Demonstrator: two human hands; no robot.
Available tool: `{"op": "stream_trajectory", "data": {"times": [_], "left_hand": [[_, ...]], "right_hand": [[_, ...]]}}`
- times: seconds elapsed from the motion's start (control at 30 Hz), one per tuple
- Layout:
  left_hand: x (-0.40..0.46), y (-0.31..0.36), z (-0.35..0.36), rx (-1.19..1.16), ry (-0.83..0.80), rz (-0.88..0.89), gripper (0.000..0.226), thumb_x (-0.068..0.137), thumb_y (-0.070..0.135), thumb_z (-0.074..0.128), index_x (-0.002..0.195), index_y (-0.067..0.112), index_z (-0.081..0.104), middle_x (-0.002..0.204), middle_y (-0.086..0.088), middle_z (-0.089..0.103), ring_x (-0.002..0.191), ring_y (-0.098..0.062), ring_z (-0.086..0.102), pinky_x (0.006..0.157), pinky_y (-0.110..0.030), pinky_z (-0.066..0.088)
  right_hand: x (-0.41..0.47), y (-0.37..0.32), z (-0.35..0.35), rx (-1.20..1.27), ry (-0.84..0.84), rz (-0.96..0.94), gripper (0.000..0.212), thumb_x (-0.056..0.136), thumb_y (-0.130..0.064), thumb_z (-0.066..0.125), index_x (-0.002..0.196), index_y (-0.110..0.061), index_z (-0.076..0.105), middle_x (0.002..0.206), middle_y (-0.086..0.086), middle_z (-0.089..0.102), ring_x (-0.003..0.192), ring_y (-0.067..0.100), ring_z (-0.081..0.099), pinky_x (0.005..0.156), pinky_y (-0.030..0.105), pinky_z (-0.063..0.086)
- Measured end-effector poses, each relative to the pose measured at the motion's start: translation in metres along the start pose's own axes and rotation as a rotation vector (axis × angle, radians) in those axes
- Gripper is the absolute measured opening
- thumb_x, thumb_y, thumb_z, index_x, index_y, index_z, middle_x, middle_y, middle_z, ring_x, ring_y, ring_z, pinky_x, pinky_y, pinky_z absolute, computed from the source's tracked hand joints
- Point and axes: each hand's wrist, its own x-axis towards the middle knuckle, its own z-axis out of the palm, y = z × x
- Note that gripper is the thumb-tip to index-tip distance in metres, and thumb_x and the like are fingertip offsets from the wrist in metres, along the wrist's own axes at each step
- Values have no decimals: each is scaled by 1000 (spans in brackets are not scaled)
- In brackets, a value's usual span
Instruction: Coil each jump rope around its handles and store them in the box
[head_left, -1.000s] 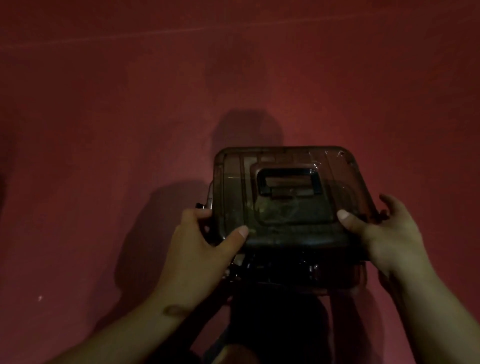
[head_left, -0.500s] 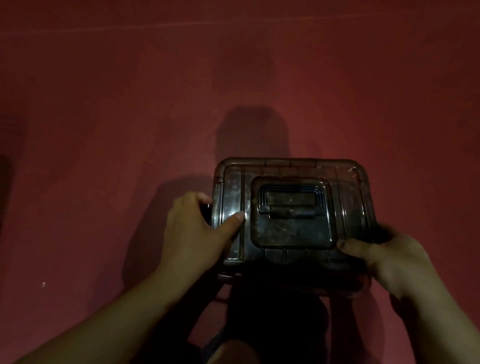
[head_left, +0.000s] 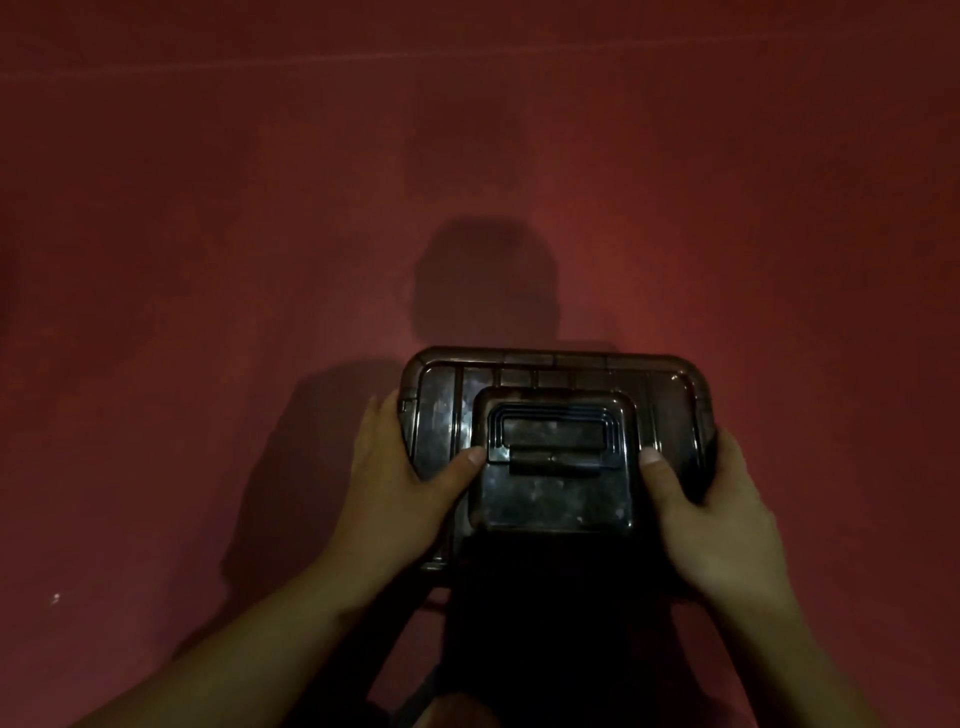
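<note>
The lid (head_left: 670, 410) is down flat now; a second ago its near edge was tipped up off the box (head_left: 441, 564), and now it sits level on top, with both hands slid further in over it. The right thumb, which was hooked at the near right corner, has travelled up onto the top surface.

Left hand (head_left: 400, 478) grips the left end of the lid: thumb laid across the top, its tip touching the left edge of the raised centre panel, the other fingers curled round the left side and mostly out of sight behind the rim. Right hand (head_left: 717, 514) mirrors it on the right end, thumb pressing on top just beside the panel's right edge, fingers wrapped down over the right side of the lid. Between the two thumb tips lies the folded-down carry handle (head_left: 553, 460), flat in its recess, neither thumb on it.

The box is dark, smoky, see-through plastic, and it rests on a red floor (head_left: 208, 312). Only a sliver of its body shows below the left palm; the near part is lost in deep shadow between the forearms. I cannot tell whether the latches are fastened. The jump ropes cannot be made out through the dark plastic.

Beyond the fingertips, a soft head-and-shoulders shadow (head_left: 485, 280) falls on the floor past the far rim of the lid.
</note>
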Motion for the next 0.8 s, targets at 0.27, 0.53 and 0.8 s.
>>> {"op": "stream_trajectory", "data": {"times": [0.27,0.53,0.8], "left_hand": [[8,-10,3,61,-48,-56,82,63,69,75,134,38,47,128,8,59,115,-15,60,93,-48,53],[10,21,-4,-235,-94,-468,136,59,33,92,155,34,-3,153,1,39,126,-14,46,92,-25,36],[-11,1,-7,-434,74,-332,32,77,11,80,105,25,70,95,5,77,82,-9,74,65,-21,56]], "right_hand": [[-6,10,13,-140,17,49,84,90,-57,49,155,-21,9,164,3,10,150,23,10,121,44,16],[-1,3,10,43,6,212,93,68,-70,54,147,-35,19,153,-4,35,136,27,42,107,56,39],[1,10,11,196,64,368,63,65,-62,74,110,-20,60,102,1,67,90,26,65,89,44,54]]}}
